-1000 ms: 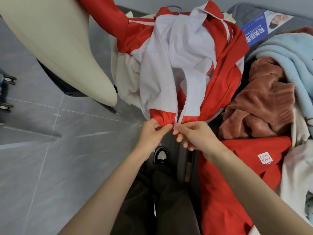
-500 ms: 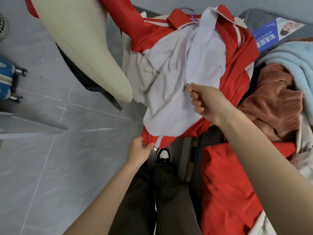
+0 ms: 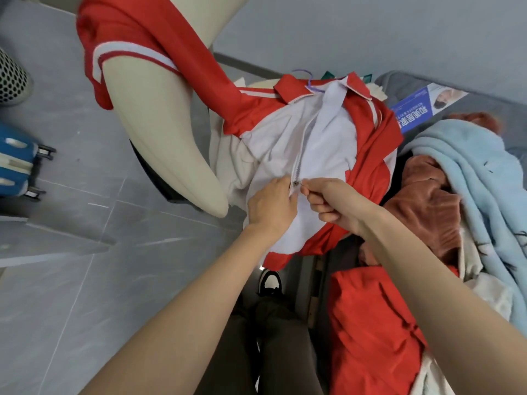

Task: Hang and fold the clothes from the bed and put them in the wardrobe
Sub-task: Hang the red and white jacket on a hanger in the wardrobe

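Observation:
A red and white zip jacket [image 3: 328, 149] lies on a purple hanger [image 3: 303, 74] at the bed's edge, its front zipped about halfway up. My right hand [image 3: 330, 201] pinches the metal zip pull [image 3: 296, 183] at mid-chest. My left hand [image 3: 271, 206] grips the white fabric just left of the zipper line. One red sleeve [image 3: 137, 38] trails up over a cream curved object.
A brown fleece garment [image 3: 427, 201], a light blue fleece [image 3: 470, 172] and another red garment [image 3: 370, 323] are piled on the bed at right. A cream curved object [image 3: 159, 132] juts in at upper left. A blue suitcase [image 3: 17, 163] stands on the grey floor.
My left hand moved from the jacket's bottom hem up to the fabric beside the zip pull. My right hand stays on the pull. The camera view tilted upward.

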Tool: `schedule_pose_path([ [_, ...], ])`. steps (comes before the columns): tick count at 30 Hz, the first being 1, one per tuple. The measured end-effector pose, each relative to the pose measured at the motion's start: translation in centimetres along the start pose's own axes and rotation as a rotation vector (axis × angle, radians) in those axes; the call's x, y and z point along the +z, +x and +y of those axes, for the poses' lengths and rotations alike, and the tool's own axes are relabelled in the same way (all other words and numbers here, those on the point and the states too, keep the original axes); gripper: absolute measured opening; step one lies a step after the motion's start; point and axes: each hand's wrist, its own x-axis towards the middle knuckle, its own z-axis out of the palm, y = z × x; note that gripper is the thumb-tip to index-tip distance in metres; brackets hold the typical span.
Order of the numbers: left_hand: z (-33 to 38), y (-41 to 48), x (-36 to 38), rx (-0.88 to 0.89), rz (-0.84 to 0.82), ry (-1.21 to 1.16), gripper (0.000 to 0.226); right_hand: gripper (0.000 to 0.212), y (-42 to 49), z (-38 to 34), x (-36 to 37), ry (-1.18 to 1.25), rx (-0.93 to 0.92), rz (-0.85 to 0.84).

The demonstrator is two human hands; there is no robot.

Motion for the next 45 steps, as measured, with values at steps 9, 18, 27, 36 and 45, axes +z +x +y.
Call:
schedule_pose_path([
  [9, -1.2, 0.1, 0.4, -0.235, -0.28, 0.093, 0.011, 0.032, 3.0, -6.1, -3.2, 0.522, -0.049, 0.125],
  [18, 4.6, 8.7, -0.9, -0.262, -0.136, 0.052, 0.048, 0.025, 8.1, -11.5, -7.6, 0.075, -0.059, 0.067],
  [27, 4.4, 13.6, -0.7, -0.334, -0.227, -0.002, 0.033, 0.033, 13.8, -16.4, -11.4, 0.502, -0.074, 0.083],
  [36, 4.1, 18.4, -1.3, -0.336, -0.389, 0.204, 0.038, 0.031, 19.3, -18.0, -13.7, -0.443, -0.066, 0.234],
  [45, 4.4, 22.9, -0.3, -0.245, -0.28, 0.099, 0.033, 0.018, 23.8, -20.2, -14.6, -0.993, -0.525, 0.416],
])
